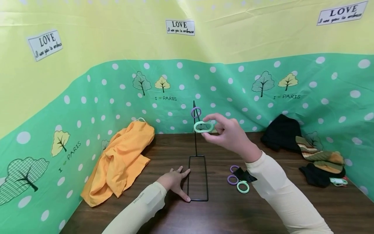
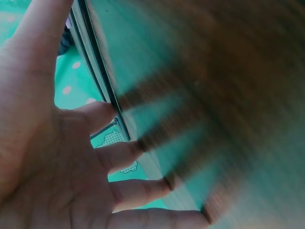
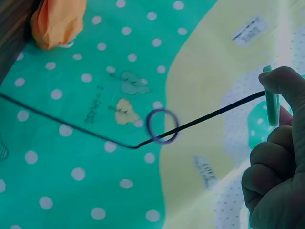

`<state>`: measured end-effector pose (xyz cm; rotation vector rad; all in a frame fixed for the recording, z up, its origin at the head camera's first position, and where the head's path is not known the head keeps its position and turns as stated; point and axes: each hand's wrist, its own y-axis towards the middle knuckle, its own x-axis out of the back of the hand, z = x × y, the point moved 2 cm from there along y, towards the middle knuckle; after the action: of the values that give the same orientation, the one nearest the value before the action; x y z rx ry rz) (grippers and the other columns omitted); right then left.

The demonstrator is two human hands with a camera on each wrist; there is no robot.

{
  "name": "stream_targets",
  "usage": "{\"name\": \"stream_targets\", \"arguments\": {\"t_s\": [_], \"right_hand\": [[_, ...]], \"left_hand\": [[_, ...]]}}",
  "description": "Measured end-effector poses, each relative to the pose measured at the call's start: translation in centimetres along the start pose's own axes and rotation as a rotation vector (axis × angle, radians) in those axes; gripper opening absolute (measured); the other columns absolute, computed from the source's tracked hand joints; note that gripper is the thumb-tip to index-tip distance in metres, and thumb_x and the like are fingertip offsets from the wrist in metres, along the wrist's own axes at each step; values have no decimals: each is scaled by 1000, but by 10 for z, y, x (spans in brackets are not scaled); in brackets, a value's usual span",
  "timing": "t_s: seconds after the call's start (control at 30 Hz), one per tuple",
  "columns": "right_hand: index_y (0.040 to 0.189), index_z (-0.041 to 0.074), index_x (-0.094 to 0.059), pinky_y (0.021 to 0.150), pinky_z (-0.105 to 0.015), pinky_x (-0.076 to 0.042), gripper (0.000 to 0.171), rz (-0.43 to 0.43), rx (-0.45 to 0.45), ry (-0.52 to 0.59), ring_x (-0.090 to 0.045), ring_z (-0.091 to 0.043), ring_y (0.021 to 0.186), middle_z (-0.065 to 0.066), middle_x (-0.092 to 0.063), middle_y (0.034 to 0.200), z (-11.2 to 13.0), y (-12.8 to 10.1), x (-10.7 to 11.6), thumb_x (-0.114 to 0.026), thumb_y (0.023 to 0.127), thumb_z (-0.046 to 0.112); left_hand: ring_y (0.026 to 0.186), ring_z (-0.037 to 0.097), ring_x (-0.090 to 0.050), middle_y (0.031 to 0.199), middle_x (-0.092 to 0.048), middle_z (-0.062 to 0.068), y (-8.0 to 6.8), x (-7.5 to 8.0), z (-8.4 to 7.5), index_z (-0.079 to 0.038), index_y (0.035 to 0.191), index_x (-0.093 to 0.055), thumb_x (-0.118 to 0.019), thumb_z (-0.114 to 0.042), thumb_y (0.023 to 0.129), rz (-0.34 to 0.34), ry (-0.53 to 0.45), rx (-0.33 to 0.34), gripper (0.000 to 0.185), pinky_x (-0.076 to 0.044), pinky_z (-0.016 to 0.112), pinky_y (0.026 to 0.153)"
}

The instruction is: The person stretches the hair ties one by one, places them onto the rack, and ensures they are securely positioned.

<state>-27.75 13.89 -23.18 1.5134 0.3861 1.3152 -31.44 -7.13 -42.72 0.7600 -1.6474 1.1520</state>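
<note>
My right hand [image 1: 229,135] pinches a mint-green ring [image 1: 203,131] between thumb and forefinger; the ring looks oval in the head view. In the right wrist view this green ring [image 3: 272,107] appears edge-on, right at the end of the black wire arm [image 3: 214,113]. A purple ring [image 3: 148,126] encircles that arm farther down. The black wire stand [image 1: 196,143] rises from a rectangular wire base [image 1: 206,178] on the table. With fingers spread, my left hand [image 1: 173,182] lies against the base's left side, thumb at its near corner. Its straight fingers show beside the wire in the left wrist view.
Two purple rings [image 1: 232,184] and a green ring [image 1: 243,191] lie right of the base beside a small black item [image 1: 245,175]. Orange cloth [image 1: 119,159] is heaped at left. Black clothing [image 1: 281,133] and striped fabric [image 1: 318,151] lie at right, before a printed curtain [image 1: 228,84].
</note>
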Motion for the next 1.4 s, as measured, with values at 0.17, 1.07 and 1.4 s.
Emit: {"name": "stream_targets", "arguments": {"t_s": [0.17, 1.07, 1.4], "right_hand": [[103, 8, -61, 42, -21, -22, 31, 42, -102, -11, -17, -2, 40, 11, -19, 48, -22, 9, -10, -74, 75, 10], [127, 16, -54, 41, -28, -28, 57, 117, -554, 187, -20, -10, 38, 6, -23, 46, -76, -32, -26, -77, 76, 27], [123, 17, -56, 41, -29, -30, 55, 109, -688, 143, -22, -9, 38, 7, -24, 47, -92, -71, -20, -75, 76, 39]], "left_hand": [[137, 44, -22, 156, -16, 8, 1, -1, -3, -33, 148, -17, -74, -68, 54, 12, 18, -5, 116, -32, 55, 103], [136, 46, -22, 155, -17, 7, 3, 1, 1, -34, 148, -18, -75, -69, 52, 3, 17, 4, 117, -38, 57, 97], [136, 45, -22, 155, -17, 7, 4, 1, 2, -34, 148, -17, -74, -70, 52, 10, 19, 3, 117, -36, 58, 98]]}}
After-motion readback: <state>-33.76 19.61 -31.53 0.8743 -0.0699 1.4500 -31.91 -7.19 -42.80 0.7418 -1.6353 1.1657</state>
